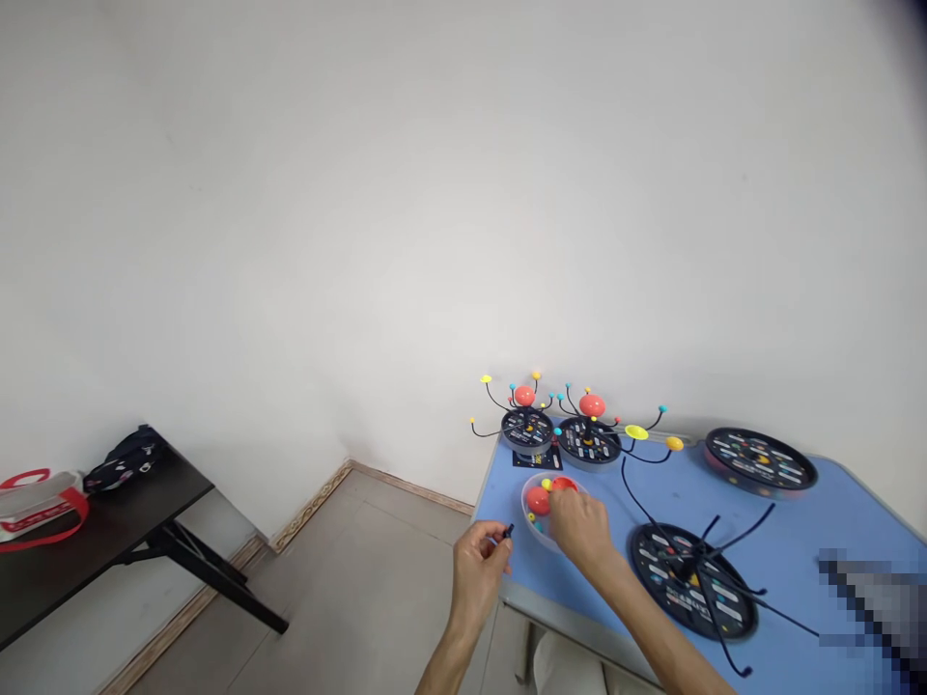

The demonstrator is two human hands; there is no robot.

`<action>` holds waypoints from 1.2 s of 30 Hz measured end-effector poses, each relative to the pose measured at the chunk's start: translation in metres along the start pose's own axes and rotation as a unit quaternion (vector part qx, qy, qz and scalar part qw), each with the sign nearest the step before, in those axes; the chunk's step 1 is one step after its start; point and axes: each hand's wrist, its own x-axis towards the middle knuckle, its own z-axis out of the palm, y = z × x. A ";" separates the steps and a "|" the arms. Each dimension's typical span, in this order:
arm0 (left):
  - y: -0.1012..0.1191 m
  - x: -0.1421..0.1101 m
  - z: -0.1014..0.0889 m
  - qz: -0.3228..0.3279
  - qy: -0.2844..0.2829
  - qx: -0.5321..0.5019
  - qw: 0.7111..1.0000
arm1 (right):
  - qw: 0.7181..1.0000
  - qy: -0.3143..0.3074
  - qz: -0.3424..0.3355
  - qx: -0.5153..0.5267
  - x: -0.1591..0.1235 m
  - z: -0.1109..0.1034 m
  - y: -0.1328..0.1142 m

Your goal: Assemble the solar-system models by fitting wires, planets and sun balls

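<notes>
Pinched between thumb and fingers of my left hand (479, 565) is a small black part (509, 531), just left of the table's near corner. My right hand (581, 521) reaches down into a clear round bowl (526, 509), and its fingertips are hidden. In the bowl lie red half-shells or balls (538, 499) and smaller yellow and blue pieces. To the right of my right forearm stands a black round base (652, 569) with several bare curved black arms rising from its hub.
Two planet models (527, 431) (590, 439) with red centre balls stand at the back of the blue table (666, 492). Another round black base (760, 461) lies at the back right. A dark table (166, 492) at far left bears bags (43, 507). A white wall rises behind.
</notes>
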 end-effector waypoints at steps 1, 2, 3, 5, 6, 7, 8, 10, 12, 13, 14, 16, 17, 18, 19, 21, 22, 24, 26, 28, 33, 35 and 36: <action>-0.002 -0.002 0.000 -0.004 -0.001 -0.009 1.000 | 1.000 -0.017 0.008 -0.003 0.002 0.002 -0.001; -0.003 -0.004 0.000 -0.005 -0.003 -0.016 1.000 | 0.999 -0.037 0.017 -0.006 0.003 0.004 -0.002; -0.004 -0.004 0.000 -0.005 -0.005 -0.020 1.000 | 0.998 -0.056 0.028 -0.008 0.004 0.005 -0.003; -0.005 -0.005 0.001 -0.002 -0.011 -0.027 1.000 | 0.996 -0.083 0.044 -0.005 0.005 0.004 -0.005; -0.005 -0.004 0.002 -0.001 -0.013 -0.030 0.999 | 0.995 -0.091 0.050 0.001 0.006 0.002 -0.006; -0.005 -0.004 0.002 -0.002 -0.013 -0.032 0.999 | 0.994 -0.095 0.055 0.010 0.006 -0.002 -0.007; -0.004 -0.004 0.003 -0.002 -0.013 -0.034 0.999 | 0.993 -0.096 0.059 0.024 0.006 -0.007 -0.008; 0.000 -0.004 0.005 -0.003 -0.012 -0.037 0.999 | 0.992 -0.091 0.063 0.063 0.003 -0.022 -0.009; 0.008 -0.007 0.006 0.000 -0.013 -0.044 0.999 | 0.987 -0.088 0.059 0.120 -0.006 -0.038 -0.007; 0.013 -0.010 0.006 0.002 -0.015 -0.051 0.999 | 0.983 -0.088 0.055 0.153 -0.012 -0.047 -0.005; 0.018 -0.013 0.007 0.004 -0.019 -0.061 0.998 | 0.977 -0.092 0.049 0.185 -0.020 -0.055 -0.003; 0.030 -0.022 0.009 0.008 -0.041 -0.095 0.995 | 0.954 -0.113 0.051 0.272 -0.039 -0.068 0.003; 0.035 -0.027 0.010 0.011 -0.061 -0.113 0.992 | 0.927 -0.132 0.068 0.343 -0.049 -0.074 0.006; 0.041 -0.033 0.013 0.016 -0.088 -0.128 0.988 | 0.878 -0.151 0.103 0.442 -0.058 -0.078 0.009; 0.047 -0.038 0.015 0.024 -0.120 -0.140 0.983 | 0.823 -0.163 0.138 0.527 -0.067 -0.082 0.012; 0.057 -0.049 0.022 0.047 -0.196 -0.148 0.968 | 0.720 -0.168 0.201 0.643 -0.083 -0.089 0.016; 0.061 -0.054 0.026 0.066 -0.230 -0.141 0.961 | 0.695 -0.165 0.219 0.665 -0.089 -0.092 0.018; 0.067 -0.062 0.032 0.118 -0.279 -0.107 0.947 | 0.670 -0.163 0.237 0.685 -0.101 -0.097 0.021; 0.067 -0.068 0.037 0.167 -0.308 -0.062 0.935 | 0.655 -0.160 0.245 0.697 -0.112 -0.102 0.024; 0.064 -0.072 0.040 0.189 -0.335 -0.032 0.922 | 0.647 -0.157 0.253 0.702 -0.123 -0.104 0.026; 0.049 -0.082 0.050 0.102 -0.352 -0.065 0.928 | 0.665 -0.129 0.274 0.682 -0.142 -0.103 0.032; 0.047 -0.088 0.056 0.017 -0.332 -0.115 0.936 | 0.675 -0.107 0.265 0.680 -0.146 -0.103 0.035; 0.046 -0.091 0.059 -0.022 -0.320 -0.142 0.937 | 0.676 -0.095 0.255 0.685 -0.147 -0.104 0.036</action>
